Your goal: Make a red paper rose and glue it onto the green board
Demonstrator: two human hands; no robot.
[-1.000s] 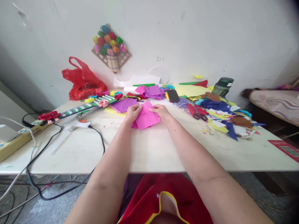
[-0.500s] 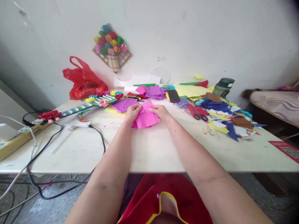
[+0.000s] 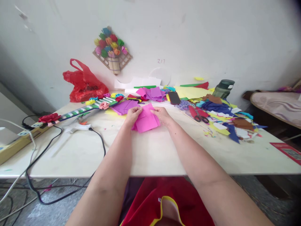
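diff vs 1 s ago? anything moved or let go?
Almost nothing. Both hands, left and right, still pinch the pink paper at its top edge on the table; nothing was let go. The view dipped slightly. The scissors and the glue gun lie as before.

A red plastic bag [image 3: 84,83] is sitting at the far left of the table [image 3: 150,153], and a glue gun [image 3: 76,127] is lying near it with its black cord [image 3: 70,147] trailing over the front edge. Red-handled scissors [image 3: 197,113] are lying just beside a heap of coloured paper scraps [image 3: 225,116], with a dark green bottle [image 3: 224,88] standing behind by the wall. A paper-flower basket [image 3: 112,47] is hanging on the wall above a black phone [image 3: 174,97].
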